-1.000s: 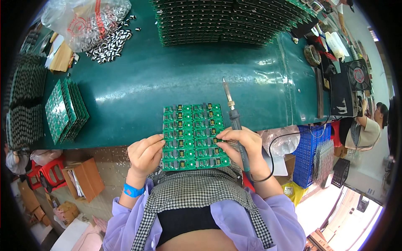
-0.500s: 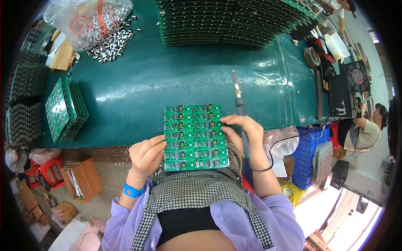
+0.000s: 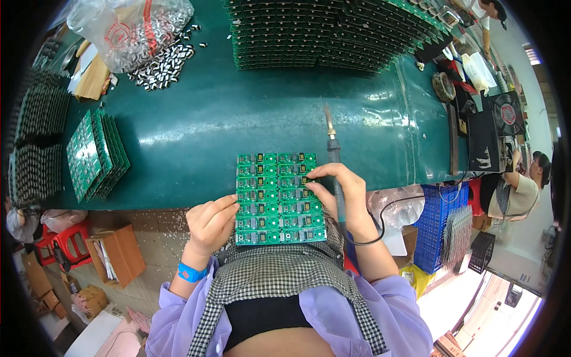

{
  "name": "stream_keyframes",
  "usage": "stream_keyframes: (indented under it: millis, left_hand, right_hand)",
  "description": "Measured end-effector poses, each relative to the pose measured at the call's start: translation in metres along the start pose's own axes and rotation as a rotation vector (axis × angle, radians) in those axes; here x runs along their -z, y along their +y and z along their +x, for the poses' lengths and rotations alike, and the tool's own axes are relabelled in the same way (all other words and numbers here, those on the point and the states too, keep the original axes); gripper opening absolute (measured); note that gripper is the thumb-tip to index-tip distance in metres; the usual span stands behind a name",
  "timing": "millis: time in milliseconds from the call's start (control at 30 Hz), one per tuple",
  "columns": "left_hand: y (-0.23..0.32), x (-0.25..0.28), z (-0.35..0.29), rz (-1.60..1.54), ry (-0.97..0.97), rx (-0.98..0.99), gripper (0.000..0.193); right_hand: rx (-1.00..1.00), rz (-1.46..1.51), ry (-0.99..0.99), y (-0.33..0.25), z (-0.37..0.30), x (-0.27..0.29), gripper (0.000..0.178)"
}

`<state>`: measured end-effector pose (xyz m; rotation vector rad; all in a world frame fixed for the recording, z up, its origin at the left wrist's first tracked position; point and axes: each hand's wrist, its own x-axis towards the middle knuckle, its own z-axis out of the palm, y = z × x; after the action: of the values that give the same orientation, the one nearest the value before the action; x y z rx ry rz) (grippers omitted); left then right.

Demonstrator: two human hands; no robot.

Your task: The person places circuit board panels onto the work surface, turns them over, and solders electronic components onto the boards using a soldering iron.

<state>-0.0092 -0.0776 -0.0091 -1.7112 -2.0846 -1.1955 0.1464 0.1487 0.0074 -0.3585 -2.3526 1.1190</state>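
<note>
A green circuit board panel [image 3: 279,208], with rows of small repeated boards on it, lies at the near edge of the table, partly over my lap. My left hand [image 3: 209,223] pinches its left edge between thumb and fingers. A soldering iron [image 3: 335,156] sits in my right hand [image 3: 345,193], its bare metal tip pointing away from me over the table. Thumb and forefinger of that same hand reach onto the panel's right columns, close together at a small part. Whether they grip that part is too small to tell.
Many stacked green circuit boards [image 3: 297,35] stand at the back. A plastic bag [image 3: 128,35] spills small metal components [image 3: 160,71] at the back left. More panels [image 3: 95,154] lean at the left. A black fan unit [image 3: 496,128] stands right; the iron's cable [image 3: 386,217] runs there.
My right hand has shifted left, its fingertips going from the panel's right edge to over its right columns. The iron moved left with it. My left hand keeps its hold.
</note>
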Motion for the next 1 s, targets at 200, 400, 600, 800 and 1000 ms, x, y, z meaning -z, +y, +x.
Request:
stream_keyframes:
  millis: [200, 400, 600, 800, 1000]
  left_hand:
    - [0.001, 0.0, -0.001, -0.002, 0.005, 0.007, 0.02]
    - [0.0, -0.001, -0.001, -0.007, 0.016, 0.005, 0.021]
    - [0.0, 0.001, 0.0, -0.015, 0.014, 0.014, 0.021]
    - [0.001, 0.0, 0.009, -0.043, 0.076, 0.036, 0.021]
    - [0.015, 0.003, 0.036, -0.174, 0.114, 0.152, 0.016]
  right_hand:
    - [-0.027, 0.026, 0.057, 0.007, 0.007, 0.004, 0.025]
    - [-0.009, -0.023, -0.018, 0.008, 0.017, -0.004, 0.025]
    - [-0.037, 0.001, 0.036, 0.009, 0.01, -0.004, 0.026]
    - [0.105, 0.074, 0.09, 0.015, -0.017, 0.0, 0.031]
    - [0.065, 0.211, 0.367, 0.012, -0.029, -0.001, 0.034]
